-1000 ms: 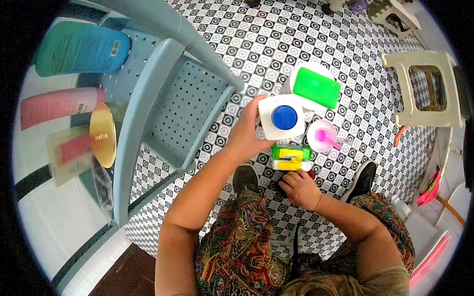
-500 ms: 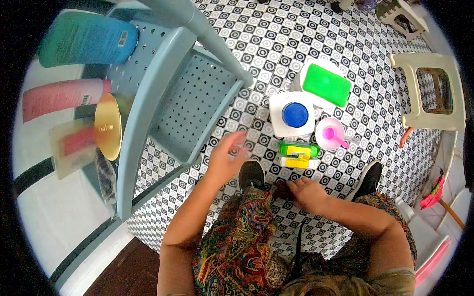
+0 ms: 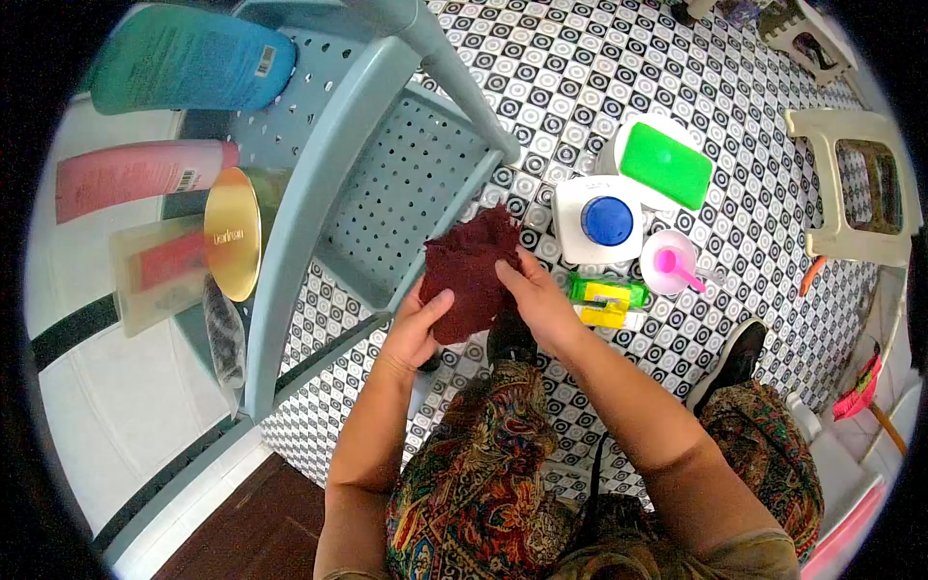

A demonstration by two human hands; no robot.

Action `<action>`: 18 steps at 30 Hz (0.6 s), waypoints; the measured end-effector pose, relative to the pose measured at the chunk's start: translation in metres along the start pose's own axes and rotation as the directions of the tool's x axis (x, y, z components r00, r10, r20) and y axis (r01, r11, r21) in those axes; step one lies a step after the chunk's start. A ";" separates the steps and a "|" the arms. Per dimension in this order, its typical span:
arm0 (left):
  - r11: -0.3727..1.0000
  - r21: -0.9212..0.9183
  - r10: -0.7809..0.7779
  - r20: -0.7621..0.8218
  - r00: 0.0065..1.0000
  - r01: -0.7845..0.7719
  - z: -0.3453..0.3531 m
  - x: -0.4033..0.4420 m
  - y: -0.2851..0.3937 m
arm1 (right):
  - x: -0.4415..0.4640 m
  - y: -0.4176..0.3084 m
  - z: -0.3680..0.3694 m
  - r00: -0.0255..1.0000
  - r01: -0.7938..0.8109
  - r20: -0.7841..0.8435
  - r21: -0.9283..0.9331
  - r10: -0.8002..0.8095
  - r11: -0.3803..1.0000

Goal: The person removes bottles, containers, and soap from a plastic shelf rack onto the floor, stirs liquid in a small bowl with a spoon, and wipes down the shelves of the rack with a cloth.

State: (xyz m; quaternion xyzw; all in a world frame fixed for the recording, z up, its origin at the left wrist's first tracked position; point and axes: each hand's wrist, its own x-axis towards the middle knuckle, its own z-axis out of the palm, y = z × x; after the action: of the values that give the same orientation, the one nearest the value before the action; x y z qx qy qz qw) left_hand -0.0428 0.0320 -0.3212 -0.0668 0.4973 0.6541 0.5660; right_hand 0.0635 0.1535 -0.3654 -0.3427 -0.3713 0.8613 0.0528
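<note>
A dark maroon cloth (image 3: 469, 280) is stretched between my two hands, in front of the shelf's lower basket. My left hand (image 3: 416, 327) grips its lower left side, thumb on top. On its right edge my right hand (image 3: 535, 298) pinches it, the thumb lying over the fabric. Just right of my right hand, a green and yellow packet (image 3: 607, 298) lies on the floor. Behind it stands a white container with a blue cap (image 3: 607, 221). Close by are a white bowl (image 3: 653, 253) with a pink scoop (image 3: 669, 262) and a white tub with a green top (image 3: 665, 164).
A blue-grey plastic shelf (image 3: 333, 126) rises at the left. It carries a blue-green bottle (image 3: 193, 58), a pink tube (image 3: 135, 174) and a gold-lidded jar (image 3: 233, 234). A cream stool (image 3: 822, 184) stands at the right on the patterned floor (image 3: 541, 58).
The maroon cloth has come up from the floor between my feet to the front of the shelf. My left hand, previously free, now grips it along with my right.
</note>
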 end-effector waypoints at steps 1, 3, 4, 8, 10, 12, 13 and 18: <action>0.984 0.176 0.035 -0.049 0.998 -0.026 -0.002 0.001 0.005 | 0.005 0.010 -0.002 0.997 -0.023 -0.067 0.046 0.026 0.999; 0.999 0.047 0.015 -0.162 0.987 -0.008 -0.007 0.003 0.012 | 0.001 0.001 0.004 0.998 -0.044 -0.029 0.140 0.048 0.989; 0.998 0.027 0.057 -0.180 0.982 -0.053 -0.009 0.003 0.017 | -0.002 -0.001 0.007 0.991 -0.131 0.009 0.241 0.133 0.961; 0.968 -0.029 0.227 -0.316 0.921 -0.248 -0.023 0.001 0.042 | -0.007 0.007 0.009 0.992 -0.108 0.077 0.064 0.103 0.992; 0.942 -0.003 0.308 -0.389 0.869 -0.335 -0.023 0.004 0.052 | -0.017 0.003 0.005 0.980 -0.173 0.106 0.015 0.170 0.985; 0.693 0.587 0.714 -0.477 0.513 -0.419 -0.004 0.004 0.065 | -0.029 0.010 0.001 0.966 -0.223 0.125 -0.048 0.227 0.974; 0.692 0.590 0.713 -0.474 0.516 -0.416 -0.007 0.007 0.065 | -0.032 0.019 -0.003 0.966 -0.223 0.124 -0.042 0.227 0.974; 0.297 0.953 0.776 -0.281 0.564 0.066 -0.080 0.048 0.061 | -0.056 0.032 -0.021 0.974 -0.101 0.151 -0.369 0.167 0.924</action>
State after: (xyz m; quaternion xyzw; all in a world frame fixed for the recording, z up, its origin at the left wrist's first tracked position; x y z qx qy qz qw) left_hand -0.1471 0.0150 -0.3568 0.1256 0.9396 0.3099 0.0735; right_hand 0.1247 0.1234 -0.3661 -0.2924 -0.5010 0.8080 -0.1034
